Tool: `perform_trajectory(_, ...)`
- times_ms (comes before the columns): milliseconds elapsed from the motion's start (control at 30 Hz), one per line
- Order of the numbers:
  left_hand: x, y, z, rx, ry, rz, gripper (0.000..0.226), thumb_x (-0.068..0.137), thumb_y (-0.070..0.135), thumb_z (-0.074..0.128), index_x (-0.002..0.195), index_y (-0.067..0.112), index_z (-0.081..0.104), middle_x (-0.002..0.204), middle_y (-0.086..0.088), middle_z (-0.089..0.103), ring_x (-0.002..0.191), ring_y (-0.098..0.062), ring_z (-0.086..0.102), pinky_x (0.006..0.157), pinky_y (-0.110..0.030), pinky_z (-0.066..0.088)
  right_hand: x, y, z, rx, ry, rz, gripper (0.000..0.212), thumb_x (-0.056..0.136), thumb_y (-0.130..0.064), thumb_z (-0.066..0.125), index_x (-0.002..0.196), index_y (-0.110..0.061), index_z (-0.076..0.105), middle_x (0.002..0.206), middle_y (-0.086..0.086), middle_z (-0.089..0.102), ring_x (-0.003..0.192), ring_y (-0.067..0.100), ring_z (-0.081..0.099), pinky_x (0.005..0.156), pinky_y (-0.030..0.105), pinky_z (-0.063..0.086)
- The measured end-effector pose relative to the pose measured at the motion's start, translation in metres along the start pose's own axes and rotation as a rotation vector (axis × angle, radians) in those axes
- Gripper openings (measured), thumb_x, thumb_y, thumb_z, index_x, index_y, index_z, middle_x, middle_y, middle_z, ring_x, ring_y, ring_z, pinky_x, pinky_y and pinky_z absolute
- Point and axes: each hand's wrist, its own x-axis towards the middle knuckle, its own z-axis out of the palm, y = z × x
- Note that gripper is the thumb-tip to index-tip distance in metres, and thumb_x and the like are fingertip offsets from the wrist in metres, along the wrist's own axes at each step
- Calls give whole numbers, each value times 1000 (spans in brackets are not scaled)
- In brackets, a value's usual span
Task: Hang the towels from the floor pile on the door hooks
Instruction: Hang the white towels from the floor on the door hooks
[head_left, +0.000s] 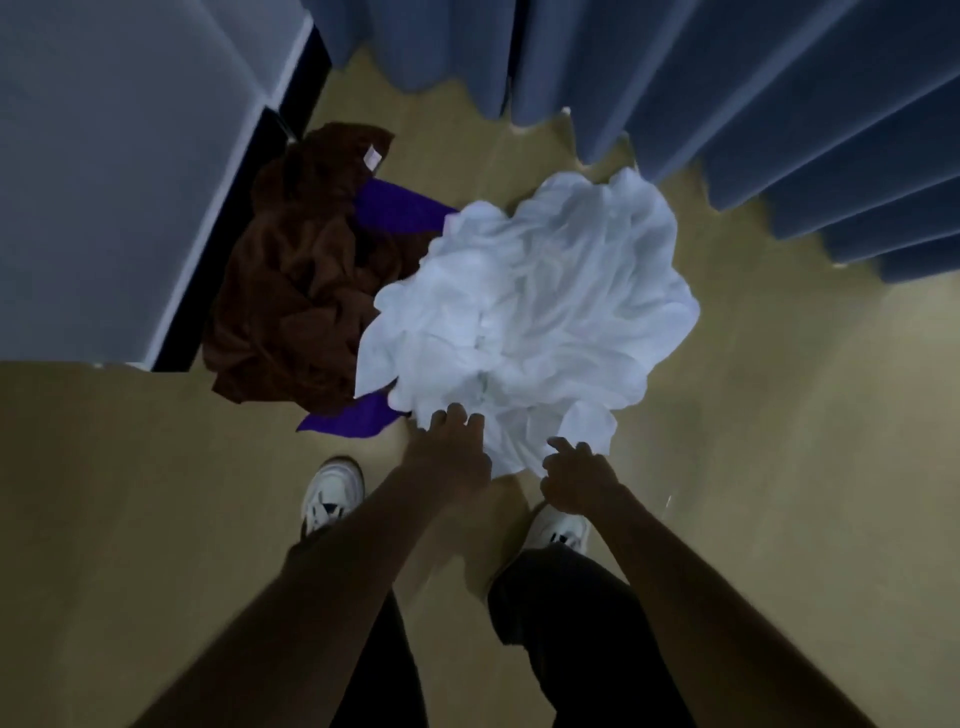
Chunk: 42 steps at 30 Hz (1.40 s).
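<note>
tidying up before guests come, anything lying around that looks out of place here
Yes: three towels lie crumpled on the floor by the curtain, white over purple, brown beside them. Both hands reach for the white one.

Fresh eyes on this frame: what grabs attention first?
The crumpled white towel on the floor at centre, with the left hand and right hand reaching its near edge. Left of it lies a brown towel over a purple towel, and blue curtains hang behind.

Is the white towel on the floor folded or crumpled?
Crumpled: the white towel lies in an irregular, creased heap with no straight folded edges.
</note>
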Motion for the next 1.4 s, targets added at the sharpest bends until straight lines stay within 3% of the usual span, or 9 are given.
perform_trajectory(133, 46, -20, 56, 17, -79, -28, 40, 95, 21, 41, 133, 11, 37, 135, -12, 36, 125, -27, 38, 101, -40, 41, 67, 10, 35, -63, -95, 28, 39, 93, -17, 46, 131, -11, 49, 159, -1, 9, 137, 28, 27, 110, 40, 29)
perform_trajectory(267, 52, -38, 80, 47, -134, -68, 37, 95, 24, 41, 130, 10, 39, 132, -12, 37, 124, -29, 39, 100, -42, 39, 94, 9, 52, -62, -134, 83, 36, 90, -13, 47, 125, -6, 51, 136, 12, 44, 123, 29, 45, 100, 38, 40)
perform_trajectory(467, -13, -26, 38, 84, -178, -108, 38, 95, 20, 39, 132, 10, 34, 133, -13, 38, 125, -30, 38, 98, -42, 38, 10, -25, 18, 53, -73, -1, 28, 93, -7, 40, 116, 1, 53, 123, 16, 53, 117, 28, 51, 95, 33, 43)
perform_trajectory(667, -125, 34, -67, -45, 8, 14, 53, 93, 28, 51, 142, 15, 34, 137, -8, 44, 124, -26, 44, 101, -37, 41, -144, -55, -79, 179, 35, -143, 39, 91, -20, 33, 120, -2, 53, 123, 17, 55, 119, 27, 51, 93, 31, 40)
perform_trajectory(800, -206, 78, -156, -178, 95, 68, 44, 87, 17, 50, 130, 9, 47, 132, -10, 50, 122, -28, 46, 100, -39, 42, -246, -69, -163, 254, 203, -287, 32, 93, -6, 45, 122, -2, 56, 124, 14, 60, 119, 25, 55, 90, 19, 39)
perform_trajectory(900, -262, 94, -202, -207, 207, 90, 40, 82, 31, 45, 108, 4, 59, 112, -13, 63, 108, -30, 57, 90, -35, 45, -313, -77, -210, 320, 322, -396, 21, 88, -2, 50, 107, -2, 58, 114, 15, 63, 107, 25, 59, 78, 18, 40)
perform_trajectory(1100, -374, 110, -275, -130, 454, 53, 21, 89, 10, 49, 99, 6, 66, 107, -14, 68, 102, -31, 60, 78, -25, 39, -423, -110, -278, 326, 394, -522, 30, 77, 4, 55, 71, -23, 42, 95, 5, 55, 81, 17, 52, 60, 19, 42)
perform_trajectory(1300, -484, 86, -323, -267, 650, -11, 30, 86, 13, 56, 115, 7, 52, 122, -11, 59, 114, -29, 55, 86, -28, 41, -504, -189, -311, 499, 369, -674, 35, 77, 17, 49, 71, -16, 40, 66, 10, 54, 46, 18, 55, 48, 27, 47)
perform_trajectory(1400, -531, 61, -330, -268, 681, -76, 26, 88, 14, 53, 114, 9, 52, 118, -11, 62, 110, -30, 56, 78, -26, 40, -536, -237, -321, 403, 389, -752, 34, 73, 13, 53, 71, -18, 38, 62, 14, 60, 47, 22, 62, 52, 28, 50)
